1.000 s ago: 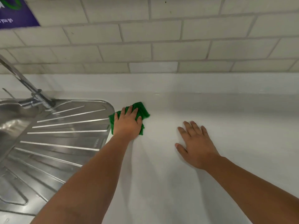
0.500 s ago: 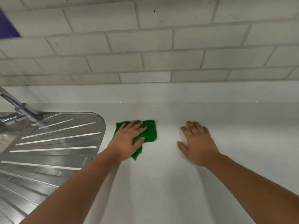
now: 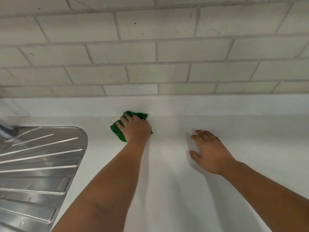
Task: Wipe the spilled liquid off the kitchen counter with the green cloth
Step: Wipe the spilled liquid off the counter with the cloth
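Left hand (image 3: 136, 129) has pushed the cloth (image 3: 116, 130) back to the wall (image 3: 150, 72), pressing flat-fingered. The cloth looks soft and bunches, so press its middle. Right hand (image 3: 210, 153) rests flat.

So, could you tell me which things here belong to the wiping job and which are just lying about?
In the job: green cloth, left hand pressing it, white counter.
Just there: right hand resting on counter, steel draining board, tap base, tiled wall.
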Action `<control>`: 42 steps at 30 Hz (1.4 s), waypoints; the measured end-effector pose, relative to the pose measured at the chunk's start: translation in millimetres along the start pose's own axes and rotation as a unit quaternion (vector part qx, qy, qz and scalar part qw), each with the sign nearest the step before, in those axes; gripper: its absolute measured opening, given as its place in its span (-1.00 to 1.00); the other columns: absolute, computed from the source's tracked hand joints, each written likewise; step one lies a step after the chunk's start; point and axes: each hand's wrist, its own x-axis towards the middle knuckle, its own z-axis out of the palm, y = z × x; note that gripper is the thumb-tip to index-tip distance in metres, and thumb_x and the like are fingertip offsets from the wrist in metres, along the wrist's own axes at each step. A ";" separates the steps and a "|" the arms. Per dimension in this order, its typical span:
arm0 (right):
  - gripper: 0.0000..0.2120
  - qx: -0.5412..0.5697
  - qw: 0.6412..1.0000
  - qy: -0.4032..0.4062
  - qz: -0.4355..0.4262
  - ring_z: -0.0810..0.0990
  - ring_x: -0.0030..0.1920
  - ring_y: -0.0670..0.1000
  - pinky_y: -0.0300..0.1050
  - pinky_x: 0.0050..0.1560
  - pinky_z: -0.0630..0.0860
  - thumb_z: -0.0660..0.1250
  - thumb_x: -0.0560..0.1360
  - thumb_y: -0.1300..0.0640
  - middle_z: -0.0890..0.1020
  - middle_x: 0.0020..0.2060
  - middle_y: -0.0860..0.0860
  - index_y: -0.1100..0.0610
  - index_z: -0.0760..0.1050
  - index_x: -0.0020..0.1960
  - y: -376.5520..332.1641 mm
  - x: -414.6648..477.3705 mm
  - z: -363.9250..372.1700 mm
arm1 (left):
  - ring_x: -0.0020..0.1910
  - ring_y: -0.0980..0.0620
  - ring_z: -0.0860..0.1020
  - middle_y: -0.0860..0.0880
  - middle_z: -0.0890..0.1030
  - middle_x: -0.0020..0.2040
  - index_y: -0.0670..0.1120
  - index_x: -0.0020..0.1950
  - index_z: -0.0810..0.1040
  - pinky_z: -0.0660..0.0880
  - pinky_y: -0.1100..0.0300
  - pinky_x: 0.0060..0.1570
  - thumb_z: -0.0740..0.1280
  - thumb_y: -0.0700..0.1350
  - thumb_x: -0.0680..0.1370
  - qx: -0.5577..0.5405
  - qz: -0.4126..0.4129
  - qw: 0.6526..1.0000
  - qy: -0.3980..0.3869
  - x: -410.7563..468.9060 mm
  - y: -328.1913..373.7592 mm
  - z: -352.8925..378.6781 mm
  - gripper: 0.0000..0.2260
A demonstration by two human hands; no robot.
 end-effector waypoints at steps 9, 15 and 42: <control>-0.48 0.001 1.000 0.013 -0.013 0.06 0.57 0.06 0.00 0.53 0.07 0.06 0.63 -0.17 0.13 0.58 0.01 0.00 0.20 0.54 23.4 18.5 -3.2 | 0.59 -0.02 0.04 0.03 0.13 0.61 0.05 0.58 0.19 -0.02 -0.12 0.54 -0.01 0.14 0.66 -0.001 0.278 0.960 -0.014 -20.3 -15.7 3.4 -0.51; -0.48 -0.009 0.998 0.031 -0.054 0.10 0.56 0.10 0.04 0.52 0.10 0.08 0.63 -0.16 0.17 0.57 0.05 0.03 0.24 0.52 34.6 33.1 -14.3 | 0.58 -0.11 0.06 -0.03 0.13 0.61 -0.01 0.59 0.17 -0.03 -0.19 0.52 -0.04 0.12 0.65 0.007 0.035 0.999 0.029 7.2 -79.0 -6.5 -0.48; -0.40 0.040 0.996 0.074 0.004 0.36 0.43 0.18 0.24 0.40 0.30 -0.04 0.55 -0.15 0.45 0.41 0.15 0.17 0.46 0.37 191.2 -69.2 -7.1 | 0.60 0.00 -0.09 0.08 0.02 0.62 0.13 0.59 0.12 -0.17 -0.11 0.54 0.02 0.18 0.66 0.011 0.409 0.908 -0.086 -158.9 192.7 35.1 -0.51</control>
